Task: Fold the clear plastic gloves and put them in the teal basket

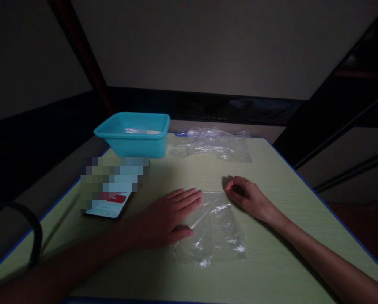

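A clear plastic bag point(216, 230) lies flat on the pale table in front of me, creased and shiny toward its near edge. My left hand point(171, 217) rests flat on the bag's left side, fingers stretched out to its far left corner. At the far right corner, my right hand point(247, 196) has thumb and fingertips pinched together against the bag's edge. A second clear plastic bag or sheet point(214, 143), crumpled, lies at the back of the table, out of reach of both hands.
A turquoise plastic basin point(138, 143) stands at the back left, with something pale inside. A phone point(112, 190) with a lit, partly blurred screen lies left of my left hand. A dark curved cable or strap point(35, 230) crosses the left table edge. The table point(286, 185) has a blue rim.
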`<state>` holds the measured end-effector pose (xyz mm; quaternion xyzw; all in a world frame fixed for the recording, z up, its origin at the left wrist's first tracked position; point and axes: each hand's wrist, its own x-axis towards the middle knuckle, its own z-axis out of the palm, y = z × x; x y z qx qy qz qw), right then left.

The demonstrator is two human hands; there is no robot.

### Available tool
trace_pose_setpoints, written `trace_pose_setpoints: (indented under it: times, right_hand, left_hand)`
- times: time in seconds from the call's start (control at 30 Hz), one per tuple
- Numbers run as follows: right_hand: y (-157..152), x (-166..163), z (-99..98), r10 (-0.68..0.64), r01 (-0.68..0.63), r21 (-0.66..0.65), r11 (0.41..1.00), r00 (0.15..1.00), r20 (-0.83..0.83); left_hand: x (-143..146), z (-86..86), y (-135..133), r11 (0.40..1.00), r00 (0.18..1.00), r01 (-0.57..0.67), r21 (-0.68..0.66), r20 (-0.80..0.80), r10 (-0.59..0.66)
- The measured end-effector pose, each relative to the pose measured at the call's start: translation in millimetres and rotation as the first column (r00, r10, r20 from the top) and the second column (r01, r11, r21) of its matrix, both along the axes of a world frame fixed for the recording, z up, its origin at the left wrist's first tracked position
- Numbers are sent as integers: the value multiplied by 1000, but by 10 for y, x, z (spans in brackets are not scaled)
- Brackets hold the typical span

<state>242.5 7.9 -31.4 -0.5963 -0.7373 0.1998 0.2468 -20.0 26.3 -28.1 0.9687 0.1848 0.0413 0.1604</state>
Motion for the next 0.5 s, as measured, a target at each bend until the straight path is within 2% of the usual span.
trace_pose_setpoints:
  times: [0.13, 0.17, 0.23, 0.3, 0.33, 0.4, 0.5]
  right_hand:
    - [-49, -8, 48, 22, -21, 134, 991, 1000, -4]
    - [-75, -5, 78, 72, -77, 175, 982, 997, 30]
    - [-140, 2, 146, 237, -273, 210, 939, 954, 182]
    - [-208, 8, 195, 400, -475, 161, 865, 847, 349]
    - [-238, 10, 206, 449, -535, 129, 835, 797, 404]
    - [-281, 16, 198, 502, -595, 74, 800, 733, 458]
    - [-305, 31, 148, 529, -609, 24, 793, 707, 471]
  left_hand:
    - [-7, -20, 1, 1000, 1000, -10, 8, -4, 10]
    - [-8, -21, 1, 1000, 1000, -18, 13, -6, 18]
    - [-11, -19, -3, 999, 999, -36, 19, -6, 36]
    - [-14, -13, -8, 999, 999, -48, 18, -7, 48]
    - [-15, -10, -12, 998, 999, -53, 14, -12, 53]
    - [-17, -8, -20, 998, 998, -65, 7, -19, 65]
    - [-17, -9, -32, 996, 996, -84, 4, -16, 85]
